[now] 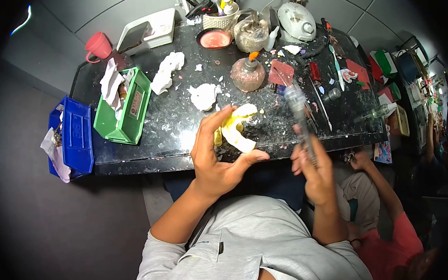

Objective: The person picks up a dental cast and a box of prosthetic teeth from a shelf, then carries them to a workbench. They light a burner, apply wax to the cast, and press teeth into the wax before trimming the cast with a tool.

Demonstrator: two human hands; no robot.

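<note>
My left hand (211,158) is curled around a yellow, horseshoe-shaped dental cast (232,131), with the thumb at its lower end and the fingers along its left side. The cast is held just above the table's front edge. My right hand (314,168) is closed on a long grey tool (302,120) with a wider, clear-looking upper end. Motion smears the tool, so its exact kind cannot be made out. It stands nearly upright, to the right of the cast and apart from it.
A lit spirit burner (247,75) stands behind the cast. Green (129,114) and blue bins (78,135) are at the left. Crumpled white tissue (204,96), a pink wax sheet (281,72), a red-handled tool (315,73) and a toothbrush (337,65) lie about. Another person's arm (381,182) is at the right.
</note>
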